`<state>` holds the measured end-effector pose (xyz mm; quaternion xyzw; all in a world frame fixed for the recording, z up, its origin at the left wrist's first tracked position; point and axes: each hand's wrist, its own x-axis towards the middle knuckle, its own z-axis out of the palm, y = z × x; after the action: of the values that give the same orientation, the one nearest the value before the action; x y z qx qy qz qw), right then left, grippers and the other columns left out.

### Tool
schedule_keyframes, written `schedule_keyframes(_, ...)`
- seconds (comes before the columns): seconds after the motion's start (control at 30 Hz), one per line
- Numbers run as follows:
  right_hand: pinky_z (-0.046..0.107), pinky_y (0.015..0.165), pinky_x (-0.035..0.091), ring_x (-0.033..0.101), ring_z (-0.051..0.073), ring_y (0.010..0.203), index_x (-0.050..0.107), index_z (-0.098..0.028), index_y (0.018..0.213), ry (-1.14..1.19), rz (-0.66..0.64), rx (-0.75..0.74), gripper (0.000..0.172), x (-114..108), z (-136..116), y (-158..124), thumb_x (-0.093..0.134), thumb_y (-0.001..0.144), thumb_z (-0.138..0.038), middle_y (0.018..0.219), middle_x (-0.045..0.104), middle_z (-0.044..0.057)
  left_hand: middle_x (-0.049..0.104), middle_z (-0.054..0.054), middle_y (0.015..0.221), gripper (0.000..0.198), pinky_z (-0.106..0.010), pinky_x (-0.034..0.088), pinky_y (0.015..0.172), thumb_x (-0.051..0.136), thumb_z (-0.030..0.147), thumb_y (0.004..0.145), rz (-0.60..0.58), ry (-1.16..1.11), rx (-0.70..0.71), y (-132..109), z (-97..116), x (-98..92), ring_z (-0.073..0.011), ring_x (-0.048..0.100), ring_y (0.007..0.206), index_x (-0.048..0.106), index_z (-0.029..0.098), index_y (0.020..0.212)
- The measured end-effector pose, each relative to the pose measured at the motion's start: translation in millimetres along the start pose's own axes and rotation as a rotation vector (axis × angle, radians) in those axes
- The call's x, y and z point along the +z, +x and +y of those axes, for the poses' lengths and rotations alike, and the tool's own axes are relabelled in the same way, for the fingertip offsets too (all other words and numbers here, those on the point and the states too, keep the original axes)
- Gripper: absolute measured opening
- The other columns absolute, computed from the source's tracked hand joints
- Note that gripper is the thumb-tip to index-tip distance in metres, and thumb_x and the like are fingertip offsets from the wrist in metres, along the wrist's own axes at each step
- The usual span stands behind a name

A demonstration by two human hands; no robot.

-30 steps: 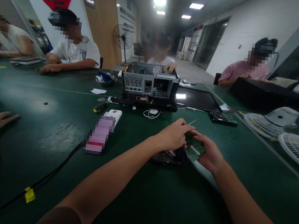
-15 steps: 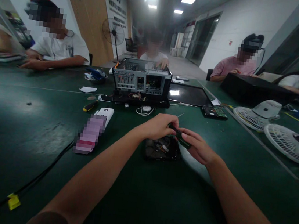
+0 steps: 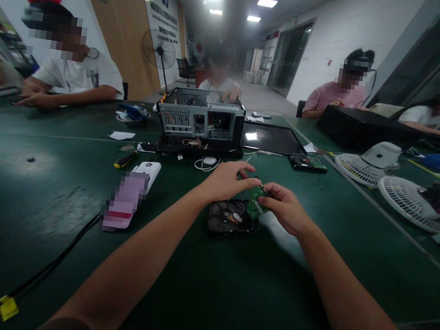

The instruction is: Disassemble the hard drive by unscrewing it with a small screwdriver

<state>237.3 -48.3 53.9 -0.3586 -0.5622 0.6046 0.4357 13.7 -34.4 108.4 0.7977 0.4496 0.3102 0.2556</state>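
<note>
The left hand (image 3: 226, 179) and right hand (image 3: 285, 208) are pinching a small green board (image 3: 256, 202) by fingertips, holding it just above a dark hard drive (image 3: 228, 220) lying on the table (image 3: 228, 281). The board is looking already detached from the drive.

Both hands hold a green board (image 3: 256, 203) just above the right edge of the drive (image 3: 228, 220), which lies flat on the table (image 3: 226, 297). The left hand (image 3: 224, 179) pinches the board's top edge. The right hand (image 3: 285, 207) grips its right side. Behind the drive stands an open computer case (image 3: 199, 121). Left of the drive lie a white device (image 3: 149, 168) and a screwdriver (image 3: 124, 160). Behind and to the right of the drive are a second drive (image 3: 308, 162) and two fan grilles (image 3: 360, 169).
</note>
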Motion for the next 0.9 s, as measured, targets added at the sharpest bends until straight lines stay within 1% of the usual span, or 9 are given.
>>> schedule_keyframes(0.07,0.032,0.075,0.050,0.063,0.016,0.082,0.068,-0.023,0.090,0.044,0.016,0.006,0.024,0,-1,0,0.084,0.072,-0.022,0.090,0.069,-0.001,0.072,-0.007,0.101,0.050,-0.030,0.048,0.070,0.066,0.058,0.090,-0.042,-0.093,-0.089,0,0,1.6,-0.0173,0.063,0.080,0.071,0.020,0.122)
schedule_keyframes(0.13,0.032,0.075,0.050,0.064,0.017,0.084,0.067,-0.023,0.091,0.089,0.025,0.013,0.028,0,-1,-1,0.085,0.070,-0.021,0.091,0.069,-0.001,0.072,-0.008,0.099,0.050,-0.028,0.046,0.062,0.068,0.060,0.088,-0.123,-0.192,-0.166,0,0,3.3,-0.0149,0.061,0.072,0.072,0.019,0.117)
schedule_keyframes(0.23,0.032,0.076,0.049,0.065,0.017,0.086,0.067,-0.023,0.093,0.119,0.030,0.021,0.032,1,-1,-1,0.086,0.068,-0.020,0.094,0.070,0.000,0.072,-0.007,0.099,0.041,-0.026,0.043,0.056,0.076,0.052,0.082,-0.224,-0.275,-0.172,-2,0,6.3,-0.0125,0.059,0.068,0.073,0.018,0.106)
schedule_keyframes(0.33,0.032,0.078,0.050,0.064,0.016,0.087,0.066,-0.023,0.095,0.117,0.030,0.022,0.034,1,0,0,0.086,0.068,-0.020,0.096,0.070,0.000,0.072,-0.006,0.097,0.033,-0.025,0.043,0.054,0.079,0.043,0.079,-0.299,-0.309,-0.165,-4,-2,10.0,-0.0117,0.061,0.065,0.072,0.018,0.099)
schedule_keyframes(0.47,0.031,0.076,0.050,0.063,0.016,0.086,0.065,-0.023,0.096,0.069,-0.027,0.050,0.032,-1,1,0,0.085,0.072,-0.020,0.096,0.069,0.001,0.069,-0.002,0.080,0.027,-0.024,0.042,0.051,0.077,0.035,0.077,-0.378,-0.287,-0.232,-4,-6,14.0,-0.0130,0.063,0.062,0.069,0.018,0.096)
schedule_keyframes(0.57,0.031,0.074,0.050,0.062,0.015,0.083,0.063,-0.023,0.096,0.011,-0.060,0.038,0.031,-5,1,0,0.085,0.075,-0.023,0.092,0.068,0.000,0.064,0.000,0.068,0.022,-0.023,0.041,0.051,0.075,0.034,0.079,-0.410,-0.219,-0.261,-5,-5,14.3,-0.0129,0.062,0.059,0.068,0.019,0.094)
schedule_keyframes(0.7,0.032,0.074,0.050,0.063,0.016,0.082,0.060,-0.026,0.109,-0.039,-0.090,0.001,0.041,-11,0,0,0.085,0.076,-0.024,0.091,0.069,-0.002,0.064,0.000,0.067,0.025,-0.025,0.043,0.053,0.075,0.034,0.078,-0.451,-0.189,-0.266,-6,-2,14.4,-0.0152,0.063,0.060,0.069,0.018,0.096)
schedule_keyframes(0.77,0.033,0.075,0.050,0.064,0.016,0.084,0.058,-0.026,0.110,-0.042,-0.126,0.009,0.042,-12,0,-1,0.084,0.077,-0.025,0.094,0.069,-0.001,0.067,-0.002,0.073,0.029,-0.026,0.045,0.054,0.076,0.036,0.078,-0.437,-0.203,-0.266,-5,-2,15.7,-0.0163,0.064,0.063,0.070,0.017,0.100)
schedule_keyframes(0.9,0.033,0.077,0.051,0.065,0.016,0.085,0.058,-0.025,0.109,-0.055,-0.153,0.050,0.045,-14,2,-2,0.086,0.074,-0.023,0.094,0.069,0.000,0.070,-0.004,0.082,0.047,-0.026,0.047,0.054,0.078,0.040,0.078,-0.350,-0.225,-0.265,-3,-7,18.5,-0.0167,0.066,0.066,0.068,0.017,0.118)
